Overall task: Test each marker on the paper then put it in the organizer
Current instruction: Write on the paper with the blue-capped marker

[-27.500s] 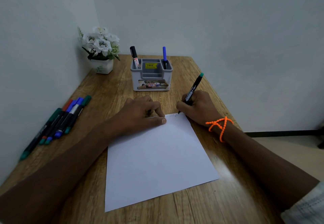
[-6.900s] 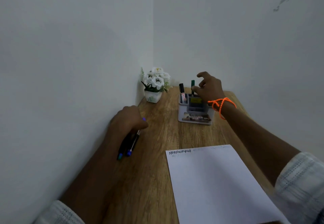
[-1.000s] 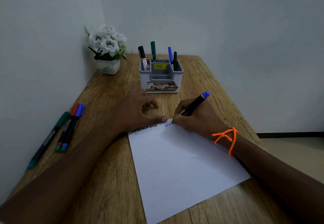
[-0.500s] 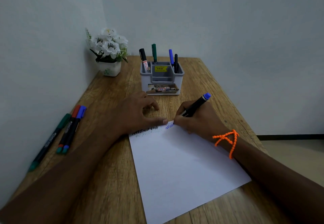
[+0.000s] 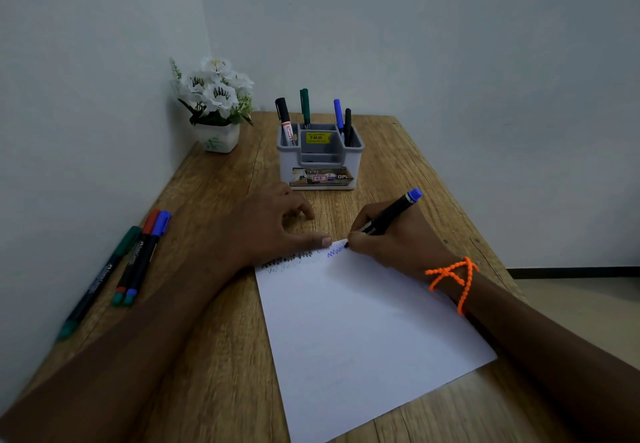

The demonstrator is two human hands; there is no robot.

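My right hand (image 5: 398, 238) grips a black marker with a blue end (image 5: 393, 212), its tip touching the top edge of the white paper (image 5: 363, 331) beside a blue zigzag. My left hand (image 5: 270, 231) lies flat on the paper's top left corner, thumb stretched toward the marker tip, holding nothing. Black and faint green scribbles run along the paper's top edge. The grey organizer (image 5: 320, 162) stands behind the hands with several markers upright in it. Three markers (image 5: 135, 259) lie on the table at the left by the wall.
A white pot of white flowers (image 5: 214, 106) stands in the back left corner. White walls close the table's left and far sides. The wooden table (image 5: 214, 356) drops off at the right, where floor shows.
The blue zigzag has grown to the right as my right hand moved the marker along the paper's top edge. My left hand has stayed in place.
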